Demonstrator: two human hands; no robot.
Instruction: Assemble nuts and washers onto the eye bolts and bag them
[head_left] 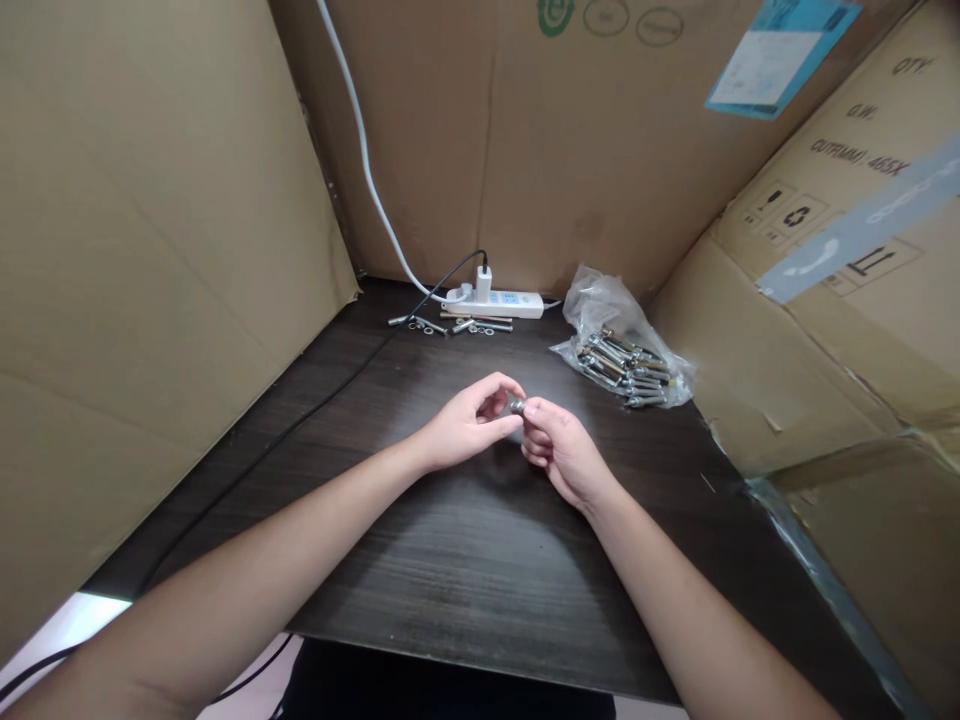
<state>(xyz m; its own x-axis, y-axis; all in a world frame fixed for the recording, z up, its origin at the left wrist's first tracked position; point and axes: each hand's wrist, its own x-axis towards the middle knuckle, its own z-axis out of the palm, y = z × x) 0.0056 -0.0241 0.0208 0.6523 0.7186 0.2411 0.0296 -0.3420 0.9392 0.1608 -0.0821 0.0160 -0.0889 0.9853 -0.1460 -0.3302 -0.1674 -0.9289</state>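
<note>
My right hand (561,445) is closed, its thumb and forefinger pinching a small metal bolt (517,407). Only the bolt's end shows, pointing left; the rest is hidden in the fingers. Just to its left, my left hand (472,422) is open and curved, thumb and forefinger apart on either side of the bolt's end. Whether a left fingertip touches the metal I cannot tell. Both hands are above the middle of the dark wooden table (465,570).
A clear plastic bag (600,300) of several expansion bolts (626,365) lies at the back right. Loose bolts and washers (484,327) lie before a white power strip (517,304). A black cable (330,400) crosses the left side. Cardboard walls (420,130) enclose the table.
</note>
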